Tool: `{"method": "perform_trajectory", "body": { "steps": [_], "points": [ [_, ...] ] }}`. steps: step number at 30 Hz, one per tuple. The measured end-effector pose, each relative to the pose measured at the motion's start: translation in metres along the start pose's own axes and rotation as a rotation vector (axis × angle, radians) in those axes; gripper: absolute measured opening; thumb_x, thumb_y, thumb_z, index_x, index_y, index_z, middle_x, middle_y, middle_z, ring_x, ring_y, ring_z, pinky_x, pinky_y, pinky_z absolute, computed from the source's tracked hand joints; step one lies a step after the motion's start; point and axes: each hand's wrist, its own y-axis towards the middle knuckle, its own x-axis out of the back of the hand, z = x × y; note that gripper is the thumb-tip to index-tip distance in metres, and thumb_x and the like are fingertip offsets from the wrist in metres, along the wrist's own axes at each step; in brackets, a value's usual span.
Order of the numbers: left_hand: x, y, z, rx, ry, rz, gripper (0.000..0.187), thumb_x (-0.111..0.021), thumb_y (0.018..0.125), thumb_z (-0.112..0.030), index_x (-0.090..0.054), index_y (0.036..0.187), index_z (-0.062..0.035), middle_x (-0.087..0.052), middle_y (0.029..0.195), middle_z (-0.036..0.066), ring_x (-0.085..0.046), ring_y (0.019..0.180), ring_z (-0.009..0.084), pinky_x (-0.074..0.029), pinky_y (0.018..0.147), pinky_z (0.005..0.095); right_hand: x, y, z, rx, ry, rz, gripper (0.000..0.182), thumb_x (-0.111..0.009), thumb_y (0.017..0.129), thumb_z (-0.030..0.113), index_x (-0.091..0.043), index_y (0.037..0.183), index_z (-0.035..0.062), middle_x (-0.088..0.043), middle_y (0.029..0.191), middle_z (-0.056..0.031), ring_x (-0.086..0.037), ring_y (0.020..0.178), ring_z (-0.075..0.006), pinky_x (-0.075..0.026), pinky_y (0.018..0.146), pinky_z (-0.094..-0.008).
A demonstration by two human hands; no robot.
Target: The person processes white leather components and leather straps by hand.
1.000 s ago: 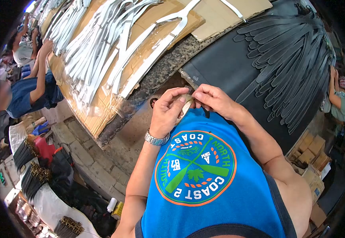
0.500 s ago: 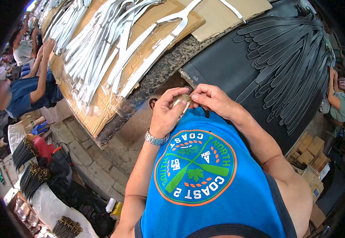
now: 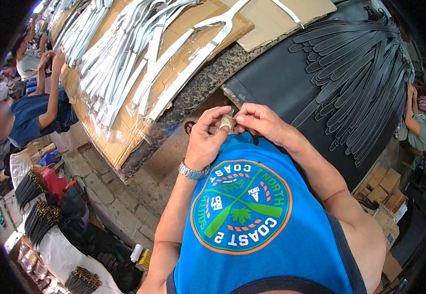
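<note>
My left hand (image 3: 207, 134) is closed around a small, shiny, brownish-beige roll that looks like clear tape (image 3: 228, 121), its thumb below and fingers above. Thumb and bent fingers of my right hand (image 3: 262, 122) are pinched together at the roll's right side and touch its edge. What exactly the right fingertips grip is too small to make out. Both hands are close together in front of the blue shirt, just off the table corner.
White elastic straps (image 3: 125, 63) lie on cardboard (image 3: 242, 29) on the table ahead. Black leather straps (image 3: 355, 73) fan out over a black surface (image 3: 267, 78) at right. A person in dark blue (image 3: 41, 110) works at left. Bundles of black straps with brass-coloured ends (image 3: 51, 213) are at lower left.
The roll has turned between my hands, so its outer face shows more now. My fingers have shifted slightly; the person at left has moved their hands.
</note>
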Motion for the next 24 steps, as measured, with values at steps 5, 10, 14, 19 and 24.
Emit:
{"method": "perform_trajectory", "body": {
  "steps": [5, 10, 14, 19, 24],
  "points": [
    [0.001, 0.0, 0.002, -0.054, 0.039, 0.0, 0.046, -0.062, 0.084, 0.004, -0.06, 0.13, -0.0038, -0.058, 0.116, 0.002, -0.056, 0.085, 0.0079, -0.048, 0.076, 0.0233, 0.002, 0.002, -0.01, 0.047, -0.016, 0.008, 0.018, -0.063, 0.097, 0.024, -0.063, 0.094, 0.0065, -0.063, 0.08, 0.0007, -0.052, 0.068, -0.0042, -0.041, 0.057, -0.022],
    [0.0, -0.002, -0.001, -0.029, 0.024, 0.019, 0.048, -0.062, 0.081, 0.005, -0.061, 0.129, -0.0038, -0.056, 0.128, 0.005, -0.057, 0.092, 0.0102, -0.05, 0.084, 0.0258, 0.006, -0.002, -0.007, 0.029, -0.081, 0.001, 0.023, -0.065, 0.096, 0.025, -0.064, 0.101, 0.0035, -0.065, 0.086, -0.002, -0.057, 0.077, -0.0065, -0.047, 0.064, -0.0243],
    [0.001, -0.001, 0.0, -0.077, 0.084, 0.027, 0.048, -0.061, 0.081, 0.004, -0.062, 0.129, -0.004, -0.056, 0.13, 0.006, -0.058, 0.096, 0.0114, -0.049, 0.085, 0.0261, 0.014, -0.001, -0.019, 0.137, -0.069, -0.171, 0.038, -0.068, 0.094, 0.028, -0.063, 0.118, -0.0012, -0.068, 0.099, -0.0078, -0.063, 0.089, -0.0116, -0.053, 0.076, -0.027],
    [-0.002, 0.0, -0.001, -0.128, 0.095, 0.052, 0.048, -0.06, 0.082, 0.003, -0.062, 0.129, -0.0048, -0.056, 0.132, 0.008, -0.059, 0.106, 0.0142, -0.049, 0.084, 0.0255, 0.01, 0.011, -0.013, 0.027, -0.034, -0.126, 0.033, -0.067, 0.095, 0.027, -0.066, 0.113, -0.0007, -0.069, 0.097, -0.0057, -0.062, 0.087, -0.0099, -0.052, 0.074, -0.0265],
    [-0.001, 0.0, 0.0, -0.149, 0.11, 0.033, 0.048, -0.06, 0.081, 0.005, -0.062, 0.128, -0.0048, -0.056, 0.132, 0.009, -0.059, 0.11, 0.0153, -0.049, 0.085, 0.0262, 0.016, 0.018, -0.022, -0.08, 0.035, -0.039, 0.025, -0.061, 0.099, 0.021, -0.066, 0.108, -0.0023, -0.069, 0.092, -0.0067, -0.065, 0.081, -0.0127, -0.053, 0.072, -0.0284]
  ]
}}
